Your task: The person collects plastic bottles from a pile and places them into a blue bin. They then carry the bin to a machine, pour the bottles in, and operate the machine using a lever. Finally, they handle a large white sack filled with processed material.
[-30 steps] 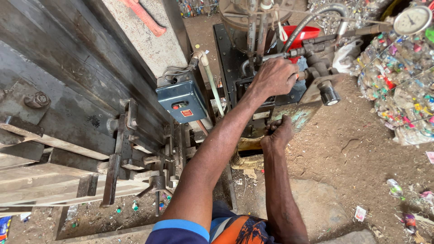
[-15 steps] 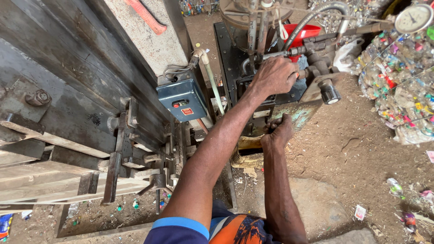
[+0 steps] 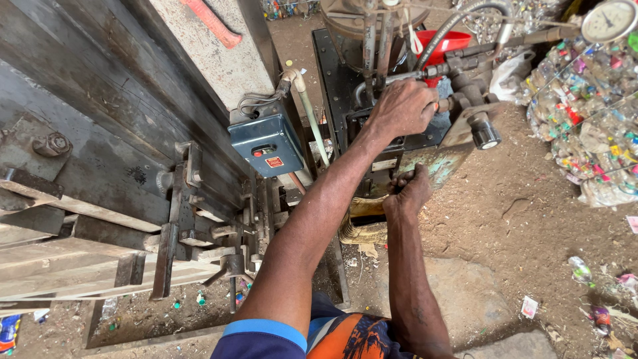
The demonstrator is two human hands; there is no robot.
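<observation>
My left hand [image 3: 402,110] reaches up and is closed around a metal valve lever on the pipework [image 3: 465,80] of a dark, greasy press machine [image 3: 345,73]. Lower down, my right hand [image 3: 412,189] is curled over the top edge of a worn greenish metal plate [image 3: 442,166] on the machine's front. A round metal knob [image 3: 486,136] sticks out just right of my left hand. A flexible steel hose [image 3: 452,26] and a red funnel-like part [image 3: 444,43] rise behind the valve.
A blue switch box [image 3: 266,143] with a red button hangs left of the arms. Heavy steel press walls and latches [image 3: 186,199] fill the left. A pressure gauge [image 3: 608,20] and a netted bale of plastic bottles [image 3: 591,113] are at the right, on a dirt floor [image 3: 531,226].
Both hands stay where they were, the left on the valve lever and the right on the plate edge. Only the view shifts slightly.
</observation>
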